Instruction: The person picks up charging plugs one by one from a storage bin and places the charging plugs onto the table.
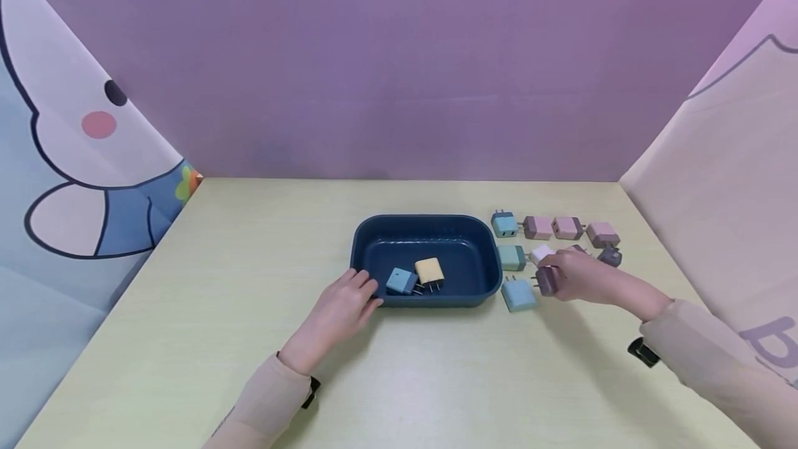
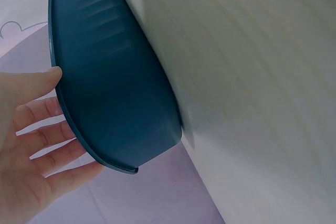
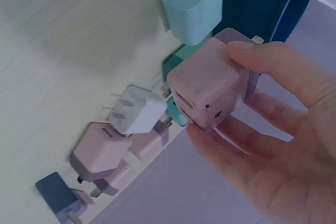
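My left hand holds the near-left corner of a dark blue plastic tray; in the left wrist view its thumb lies at the outer rim, with spread fingers reaching behind the edge. Inside the tray lie a blue charger plug and a yellow charger plug. My right hand pinches a pink charger plug with a dark mauve prong end between thumb and fingers, its prongs toward the tray in the head view. Just below it in the right wrist view is a white charger plug.
Right of the tray stand a light blue plug, a green plug, a turquoise plug, several pink plugs and a dark plug. A purple wall closes off the table's back edge.
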Motion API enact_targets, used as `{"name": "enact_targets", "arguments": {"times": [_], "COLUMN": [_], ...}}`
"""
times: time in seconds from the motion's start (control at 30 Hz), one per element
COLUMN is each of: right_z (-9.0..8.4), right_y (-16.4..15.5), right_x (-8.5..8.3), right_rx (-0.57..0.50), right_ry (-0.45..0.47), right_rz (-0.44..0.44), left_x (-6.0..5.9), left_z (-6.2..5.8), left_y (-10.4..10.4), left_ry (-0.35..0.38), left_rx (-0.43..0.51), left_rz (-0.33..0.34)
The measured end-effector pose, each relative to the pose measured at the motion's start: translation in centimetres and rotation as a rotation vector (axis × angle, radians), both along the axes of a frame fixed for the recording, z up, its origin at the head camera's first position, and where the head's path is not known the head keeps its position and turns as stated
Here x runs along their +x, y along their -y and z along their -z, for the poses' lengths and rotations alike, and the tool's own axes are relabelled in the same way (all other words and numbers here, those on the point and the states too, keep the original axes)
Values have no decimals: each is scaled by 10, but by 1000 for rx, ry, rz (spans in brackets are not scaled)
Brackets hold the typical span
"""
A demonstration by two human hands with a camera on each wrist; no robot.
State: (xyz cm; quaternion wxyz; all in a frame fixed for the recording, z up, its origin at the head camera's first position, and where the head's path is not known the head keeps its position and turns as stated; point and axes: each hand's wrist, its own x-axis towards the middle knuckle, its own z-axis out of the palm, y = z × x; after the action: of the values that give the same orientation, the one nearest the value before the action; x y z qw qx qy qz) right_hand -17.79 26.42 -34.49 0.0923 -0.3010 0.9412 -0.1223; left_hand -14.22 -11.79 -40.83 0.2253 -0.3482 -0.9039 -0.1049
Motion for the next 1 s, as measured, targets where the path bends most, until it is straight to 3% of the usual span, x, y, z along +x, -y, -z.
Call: {"name": "enact_targets", "arguments": {"times": [0.5,1.0], "right_z": [11,21], "right_y": [-12,-17], "right_x": [1,0], "right_rx": [28,2], "right_ry": [-64,32], "right_rz": [-12,21], "left_x": [1,0], "left_z": [0,1], "left_y": [-1,0], "left_ry": [13,-14], "left_rx": [0,3], "left_rz": [-8,-2]}}
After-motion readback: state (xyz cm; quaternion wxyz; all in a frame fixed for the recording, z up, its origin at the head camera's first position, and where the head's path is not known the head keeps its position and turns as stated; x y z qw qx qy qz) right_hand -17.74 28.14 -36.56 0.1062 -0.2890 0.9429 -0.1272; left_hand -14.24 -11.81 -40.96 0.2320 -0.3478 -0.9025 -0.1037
